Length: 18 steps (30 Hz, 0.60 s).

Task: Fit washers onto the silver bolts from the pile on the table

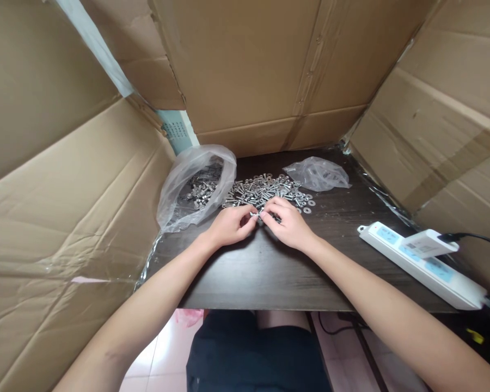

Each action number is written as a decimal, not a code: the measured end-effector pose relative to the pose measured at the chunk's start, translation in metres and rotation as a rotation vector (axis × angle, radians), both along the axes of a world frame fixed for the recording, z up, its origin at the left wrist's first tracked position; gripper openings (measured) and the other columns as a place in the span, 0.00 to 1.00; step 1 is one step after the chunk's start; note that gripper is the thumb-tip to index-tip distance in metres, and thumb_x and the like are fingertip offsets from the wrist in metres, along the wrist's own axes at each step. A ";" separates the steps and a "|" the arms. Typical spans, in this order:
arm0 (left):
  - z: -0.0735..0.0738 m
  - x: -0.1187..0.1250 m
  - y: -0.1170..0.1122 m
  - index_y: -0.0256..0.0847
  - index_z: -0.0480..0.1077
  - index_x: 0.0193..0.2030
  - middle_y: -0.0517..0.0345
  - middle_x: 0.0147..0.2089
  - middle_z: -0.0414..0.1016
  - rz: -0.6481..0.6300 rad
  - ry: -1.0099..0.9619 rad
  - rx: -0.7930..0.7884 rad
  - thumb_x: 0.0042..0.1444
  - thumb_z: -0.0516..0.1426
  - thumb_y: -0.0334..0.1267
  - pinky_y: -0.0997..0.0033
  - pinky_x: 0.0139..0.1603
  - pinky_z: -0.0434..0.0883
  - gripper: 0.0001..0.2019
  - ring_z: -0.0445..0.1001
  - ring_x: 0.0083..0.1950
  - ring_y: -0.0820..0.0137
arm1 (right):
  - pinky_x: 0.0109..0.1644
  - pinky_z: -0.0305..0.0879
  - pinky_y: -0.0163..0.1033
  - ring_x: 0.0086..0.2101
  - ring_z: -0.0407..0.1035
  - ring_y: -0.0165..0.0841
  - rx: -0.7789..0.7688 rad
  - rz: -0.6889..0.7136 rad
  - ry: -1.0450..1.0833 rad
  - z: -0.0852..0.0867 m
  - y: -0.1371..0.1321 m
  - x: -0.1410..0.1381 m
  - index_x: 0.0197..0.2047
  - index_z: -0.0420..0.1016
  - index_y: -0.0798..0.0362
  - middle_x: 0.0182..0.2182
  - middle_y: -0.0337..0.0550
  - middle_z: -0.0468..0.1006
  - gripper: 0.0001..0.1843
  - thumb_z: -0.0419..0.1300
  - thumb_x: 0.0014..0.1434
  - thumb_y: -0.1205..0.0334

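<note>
My left hand (231,224) and my right hand (288,223) meet fingertip to fingertip over a dark wooden table (269,267). Together they pinch a small silver bolt (255,215); both hands are closed on it. Just beyond the fingers lies a loose pile of silver bolts, nuts and washers (265,190). A clear plastic bag (188,190) holding more finished metal parts sits open to the left of the pile. A smaller crumpled clear bag (320,174) lies to the right of the pile.
Brown cardboard walls (65,190) close in the table on the left, back and right. A white power strip (424,267) with a white adapter plugged in lies at the right front edge. My lap in dark shorts (245,354) shows below the table edge.
</note>
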<state>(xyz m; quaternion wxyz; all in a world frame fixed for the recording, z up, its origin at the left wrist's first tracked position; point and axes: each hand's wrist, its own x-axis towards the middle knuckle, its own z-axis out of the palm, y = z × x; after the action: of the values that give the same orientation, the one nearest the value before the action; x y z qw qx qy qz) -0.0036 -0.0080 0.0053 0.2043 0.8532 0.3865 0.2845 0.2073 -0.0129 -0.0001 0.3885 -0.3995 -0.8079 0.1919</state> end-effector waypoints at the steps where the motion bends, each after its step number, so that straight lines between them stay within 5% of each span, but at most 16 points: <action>1: 0.000 0.000 0.000 0.39 0.74 0.44 0.60 0.28 0.74 -0.001 -0.001 0.000 0.66 0.54 0.42 0.71 0.33 0.63 0.11 0.70 0.28 0.71 | 0.50 0.67 0.50 0.41 0.70 0.40 0.000 0.003 -0.007 0.000 0.000 0.000 0.31 0.72 0.51 0.37 0.46 0.75 0.14 0.55 0.70 0.59; 8: -0.001 0.000 0.001 0.39 0.73 0.45 0.60 0.27 0.73 0.007 -0.001 0.008 0.67 0.52 0.42 0.70 0.34 0.63 0.12 0.69 0.28 0.70 | 0.51 0.65 0.50 0.42 0.68 0.41 -0.011 -0.015 -0.077 0.001 0.000 0.001 0.30 0.72 0.51 0.37 0.47 0.75 0.19 0.52 0.73 0.59; 18: 0.000 -0.001 0.000 0.38 0.73 0.46 0.59 0.29 0.74 0.005 0.013 -0.001 0.69 0.51 0.42 0.70 0.35 0.63 0.13 0.71 0.30 0.69 | 0.52 0.67 0.49 0.44 0.71 0.42 0.055 0.003 0.006 0.003 -0.001 0.002 0.39 0.73 0.50 0.40 0.45 0.76 0.02 0.59 0.63 0.65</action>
<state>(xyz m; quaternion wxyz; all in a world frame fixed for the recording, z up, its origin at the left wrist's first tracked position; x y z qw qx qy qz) -0.0041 -0.0079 0.0053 0.2017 0.8539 0.3900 0.2794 0.2095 -0.0143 0.0031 0.4017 -0.3869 -0.8122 0.1714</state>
